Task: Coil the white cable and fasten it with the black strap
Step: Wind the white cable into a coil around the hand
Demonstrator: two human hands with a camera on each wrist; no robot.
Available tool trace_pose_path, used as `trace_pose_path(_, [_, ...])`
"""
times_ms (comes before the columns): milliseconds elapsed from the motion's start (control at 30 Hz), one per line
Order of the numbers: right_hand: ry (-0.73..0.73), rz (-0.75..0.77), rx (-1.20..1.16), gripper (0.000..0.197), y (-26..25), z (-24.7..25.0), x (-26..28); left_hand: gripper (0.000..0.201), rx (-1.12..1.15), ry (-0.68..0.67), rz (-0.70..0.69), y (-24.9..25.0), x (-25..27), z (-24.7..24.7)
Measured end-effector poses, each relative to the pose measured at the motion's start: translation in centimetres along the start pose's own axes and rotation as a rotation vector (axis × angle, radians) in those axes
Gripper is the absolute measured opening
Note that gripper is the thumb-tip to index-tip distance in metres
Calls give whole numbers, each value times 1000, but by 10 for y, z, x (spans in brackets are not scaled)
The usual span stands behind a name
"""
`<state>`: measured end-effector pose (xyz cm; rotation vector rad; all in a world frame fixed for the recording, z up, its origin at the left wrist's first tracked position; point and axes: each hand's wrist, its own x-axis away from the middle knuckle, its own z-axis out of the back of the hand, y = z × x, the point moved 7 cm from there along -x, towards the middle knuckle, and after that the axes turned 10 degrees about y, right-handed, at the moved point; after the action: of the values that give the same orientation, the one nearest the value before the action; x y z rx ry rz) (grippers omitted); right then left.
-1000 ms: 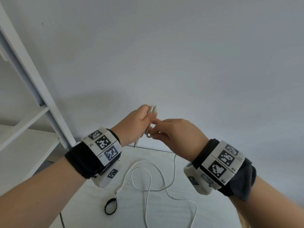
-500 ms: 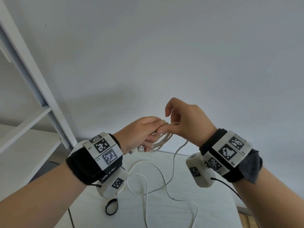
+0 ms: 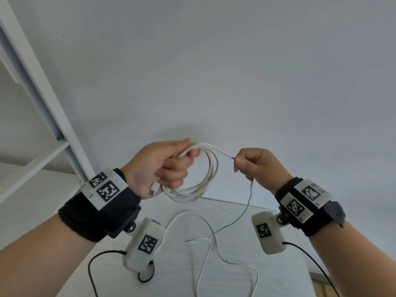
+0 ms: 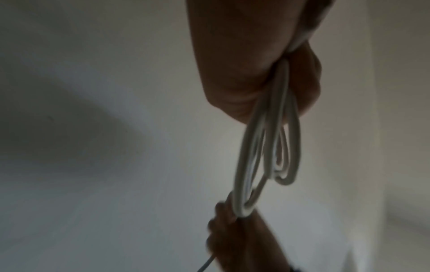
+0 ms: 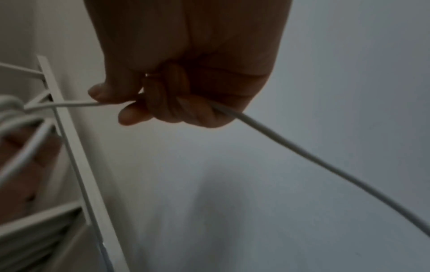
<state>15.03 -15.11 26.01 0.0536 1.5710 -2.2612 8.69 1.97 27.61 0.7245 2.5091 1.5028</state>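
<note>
My left hand (image 3: 169, 166) is raised above the table and grips several loops of the white cable (image 3: 205, 183); the same loops (image 4: 267, 147) hang from its fist in the left wrist view. The cable's plug (image 3: 153, 190) pokes out below that palm. My right hand (image 3: 250, 163) stands a little to the right and pinches the running strand (image 5: 302, 152), which passes through its curled fingers. The loose rest of the cable (image 3: 214, 232) trails down onto the white table (image 3: 278, 275). The black strap (image 3: 147, 275) lies on the table, half hidden under the left wrist camera.
A white shelf frame (image 3: 49, 116) stands at the left against the pale wall. Black camera leads (image 3: 94, 266) hang from both wrists over the table. The table's far edge (image 3: 235, 203) runs just below the hands.
The hands have moved apart: the right hand has drawn the strand out to the right, and a wider set of loops now hangs from the left hand.
</note>
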Motion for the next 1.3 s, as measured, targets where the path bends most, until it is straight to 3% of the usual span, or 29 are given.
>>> trace_pose_path(100, [41, -80, 103, 40, 31, 10, 6, 31, 416, -232, 20, 32, 8, 1])
trace_pose_path(167, [90, -156, 100, 43, 51, 21, 16, 33, 475, -216, -53, 56, 12, 16])
trace_pose_path(233, [131, -210, 20, 37, 62, 26, 25, 35, 440, -135, -108, 68, 13, 27])
trace_pose_path(367, [198, -214, -104, 20, 56, 24, 31, 35, 213, 229, -297, 68, 8, 45])
trace_pose_path(433, [221, -179, -53, 18, 50, 21, 30, 35, 209, 285, -329, 62, 3, 45])
trace_pose_path(567, [185, -132, 106, 17, 42, 7, 27, 40, 198, 297, -304, 52, -6, 39])
trace_pose_path(667, [185, -208, 211, 21, 50, 0, 26, 45, 211, 285, -300, 48, -8, 31])
trace_pose_path(833, [261, -306, 279, 22, 58, 1, 23, 30, 203, 247, -215, 41, -3, 26])
trace_pose_path(967, [286, -349, 336, 22, 65, 9, 22, 38, 236, 252, -127, 38, 2, 25])
trace_pose_path(1033, [292, -364, 356, 22, 67, 12, 21, 40, 296, 192, -47, 33, 2, 25])
trace_pose_path(1133, [324, -381, 361, 23, 70, 17, 20, 38, 434, -31, 135, 22, 4, 19])
trace_pose_path(1167, [336, -386, 365, 23, 71, 19, 19, 37, 443, -50, 155, 20, 5, 19])
trace_pose_path(1300, [301, -404, 425, 23, 76, 19, 20, 32, 322, 65, 76, 22, 6, 21])
